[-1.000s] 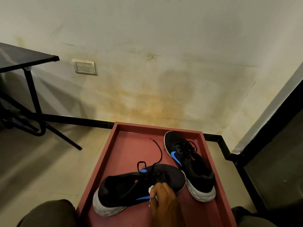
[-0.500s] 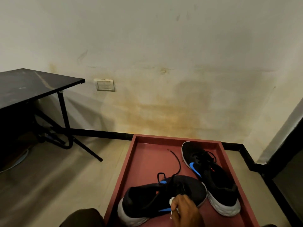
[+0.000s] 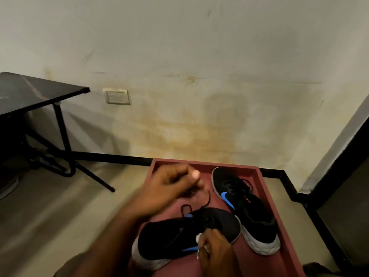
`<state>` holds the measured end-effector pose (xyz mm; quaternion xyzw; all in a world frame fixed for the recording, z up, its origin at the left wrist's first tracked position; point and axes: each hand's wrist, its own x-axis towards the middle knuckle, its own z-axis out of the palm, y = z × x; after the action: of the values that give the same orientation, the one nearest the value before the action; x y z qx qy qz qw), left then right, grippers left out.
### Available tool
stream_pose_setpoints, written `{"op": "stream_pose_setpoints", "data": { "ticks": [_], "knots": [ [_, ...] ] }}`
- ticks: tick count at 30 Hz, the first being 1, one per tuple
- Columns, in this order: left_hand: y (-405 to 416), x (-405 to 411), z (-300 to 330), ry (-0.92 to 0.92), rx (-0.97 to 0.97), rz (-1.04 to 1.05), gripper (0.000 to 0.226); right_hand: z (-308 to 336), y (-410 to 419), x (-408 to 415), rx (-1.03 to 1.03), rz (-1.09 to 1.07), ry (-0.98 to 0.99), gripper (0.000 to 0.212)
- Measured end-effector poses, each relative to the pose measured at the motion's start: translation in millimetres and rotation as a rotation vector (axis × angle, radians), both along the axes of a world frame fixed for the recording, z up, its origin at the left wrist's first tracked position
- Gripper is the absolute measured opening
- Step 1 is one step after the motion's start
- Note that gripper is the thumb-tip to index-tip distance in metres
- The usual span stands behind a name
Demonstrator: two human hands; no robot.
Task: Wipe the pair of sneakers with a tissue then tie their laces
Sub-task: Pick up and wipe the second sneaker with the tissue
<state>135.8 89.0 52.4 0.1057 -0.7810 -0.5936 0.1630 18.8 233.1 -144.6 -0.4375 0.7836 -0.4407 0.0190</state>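
Two black sneakers with blue logos and white soles lie in a dark red tray (image 3: 266, 189). The near sneaker (image 3: 169, 236) lies across the tray, and its loose black lace (image 3: 207, 198) trails away from me. The far sneaker (image 3: 249, 212) stands along the tray's right side. My right hand (image 3: 215, 252) grips a crumpled white tissue (image 3: 198, 237) against the near sneaker's side, below its laces. My left hand (image 3: 171, 188), blurred by motion, hovers over the tray's far left with fingers curled, hiding the lace's far end. Whether it holds the lace is unclear.
A black table (image 3: 30, 90) on thin metal legs stands at the left against the stained wall. A wall socket (image 3: 117, 96) sits beside it. Black skirting runs along the floor. A dark opening is at the right. My knee (image 3: 75, 264) shows at the bottom.
My left hand has come into view over the tray's far left, above the loose lace. My right hand stays on the near sneaker with the tissue. The camera has tilted slightly.
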Motion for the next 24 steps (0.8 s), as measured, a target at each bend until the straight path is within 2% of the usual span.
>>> {"op": "stream_pose_setpoints", "data": {
  "ticks": [1, 2, 3, 5, 8, 11, 13, 16, 18, 19, 21, 24],
  "knots": [
    [-9, -11, -25, -0.188, -0.326, 0.2, 0.022, 5, 0, 0, -0.03, -0.001, 0.01, 0.004],
    [-12, -22, -49, -0.421, -0.575, 0.311, 0.033, 4, 0, -2, -0.067, -0.017, 0.033, 0.003],
    [-13, -28, -69, -0.593, -0.698, 0.345, 0.044, 8, 0, -3, -0.083, -0.044, 0.049, 0.006],
    [-20, -35, -96, -0.763, -0.63, 0.289, 0.058, 11, -5, -11, -0.09, -0.12, 0.062, 0.011],
    [-19, -37, -103, -0.873, -0.56, 0.133, 0.068, 9, -12, -17, -0.072, -0.158, 0.08, 0.015],
    [-16, -39, -102, -0.896, -0.525, 0.038, 0.072, 8, -9, -9, 0.004, -0.032, 0.089, 0.022],
    [-16, -39, -99, -0.913, -0.504, 0.009, 0.081, 13, -7, -11, 0.037, 0.038, 0.139, 0.015],
    [-16, -40, -97, -0.899, -0.5, -0.024, 0.083, 25, -7, -43, 0.036, -0.089, 0.207, 0.016],
    [-17, -38, -92, -0.895, -0.473, -0.079, 0.08, 27, -5, -67, 0.126, -0.175, 0.117, 0.01],
    [-19, -36, -89, -0.916, -0.445, -0.121, 0.079, 27, -4, -68, 0.164, -0.17, 0.066, 0.016],
    [-25, -32, -81, -0.979, -0.391, -0.205, 0.084, 22, -1, -52, 0.134, -0.076, 0.055, 0.023],
    [-34, -28, -80, -1.016, -0.352, -0.21, 0.086, 18, 2, -20, 0.111, 0.048, 0.132, 0.019]
  ]
}}
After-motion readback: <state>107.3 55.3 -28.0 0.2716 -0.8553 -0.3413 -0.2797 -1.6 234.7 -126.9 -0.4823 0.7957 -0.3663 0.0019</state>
